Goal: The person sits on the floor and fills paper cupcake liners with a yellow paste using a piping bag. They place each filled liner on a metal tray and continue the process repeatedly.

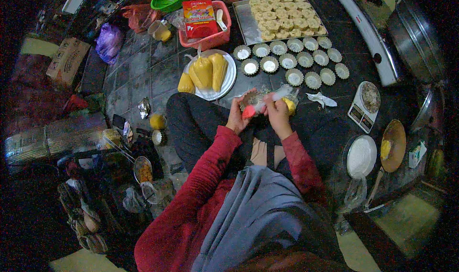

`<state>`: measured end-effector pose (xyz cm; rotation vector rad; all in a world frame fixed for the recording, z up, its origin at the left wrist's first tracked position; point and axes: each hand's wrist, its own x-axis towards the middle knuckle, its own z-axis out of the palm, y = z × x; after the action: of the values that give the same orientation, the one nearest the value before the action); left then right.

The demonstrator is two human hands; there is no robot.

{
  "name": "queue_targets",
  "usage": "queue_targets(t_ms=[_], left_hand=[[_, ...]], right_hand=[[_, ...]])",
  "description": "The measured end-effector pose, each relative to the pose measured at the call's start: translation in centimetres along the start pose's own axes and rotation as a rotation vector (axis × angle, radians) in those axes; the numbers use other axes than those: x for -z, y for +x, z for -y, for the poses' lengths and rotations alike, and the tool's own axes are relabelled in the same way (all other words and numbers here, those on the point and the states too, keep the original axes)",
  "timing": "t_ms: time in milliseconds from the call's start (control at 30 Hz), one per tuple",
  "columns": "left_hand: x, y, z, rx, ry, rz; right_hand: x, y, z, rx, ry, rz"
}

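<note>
My left hand (237, 115) grips a fluted metal tart mould (250, 97), tilted above my crossed legs. In my right hand (279, 115) is a pastry brush with a clear handle (283, 92) and a red head (248, 111), which is at the mould's near side. Whether the head touches the mould is unclear. Just beyond my right fingers lies a clear plastic bag with a yellow soft mass (289, 106), partly hidden by that hand. Several similar fluted moulds (288, 61) stand in rows on the dark tiled floor ahead.
A metal tray (247, 22) bears several pale shaped pieces. Left of the moulds, a white plate (231, 71) holds filled yellow bags (200, 71), behind it a pink basket (224, 38). At right are a kitchen scale (365, 107), a bowl of white powder (361, 155) and a pan (394, 142).
</note>
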<state>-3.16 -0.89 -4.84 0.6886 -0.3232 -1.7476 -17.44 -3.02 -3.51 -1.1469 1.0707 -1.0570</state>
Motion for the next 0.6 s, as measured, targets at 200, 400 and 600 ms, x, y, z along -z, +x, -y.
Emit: queue_targets(t_ms=[200,400,600], left_hand=[[0.0,0.3,0.1,0.007,-0.105,0.002],[-0.3,0.3,0.0,0.002,-0.129,0.018],[-0.3,0.3,-0.2,0.056,-0.217,0.074]], right_hand=[[-0.3,0.2,-0.4,-0.008,-0.067,0.034],[-0.3,-0.1,0.6,0.153,-0.116,-0.033],[-0.5,0.1,1.1,0.229,-0.236,-0.064]])
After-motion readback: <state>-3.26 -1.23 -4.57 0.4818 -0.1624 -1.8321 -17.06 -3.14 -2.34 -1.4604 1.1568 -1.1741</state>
